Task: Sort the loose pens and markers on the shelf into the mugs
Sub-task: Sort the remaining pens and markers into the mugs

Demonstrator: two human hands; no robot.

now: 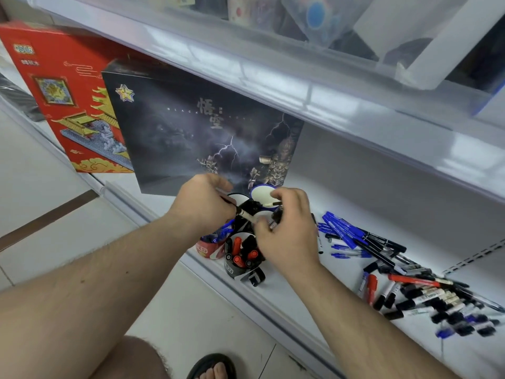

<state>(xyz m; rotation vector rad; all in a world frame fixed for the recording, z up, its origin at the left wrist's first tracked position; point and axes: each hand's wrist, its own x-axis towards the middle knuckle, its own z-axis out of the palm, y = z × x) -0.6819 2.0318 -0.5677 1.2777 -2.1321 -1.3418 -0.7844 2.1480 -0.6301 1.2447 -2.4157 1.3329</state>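
Note:
Several mugs stand clustered on the white shelf. A black mug holds red-capped markers, a red mug holds blue pens, and a blue-rimmed mug behind looks empty. My left hand grips a black-and-beige marker above the mugs. My right hand pinches another marker over the cluster and hides part of it. Loose blue pens and a heap of black, red and blue markers lie on the shelf to the right.
A dark game box and a red building-set box stand behind and left of the mugs. An upper shelf overhangs the work area. Tiled floor, my knee and a sandalled foot are below.

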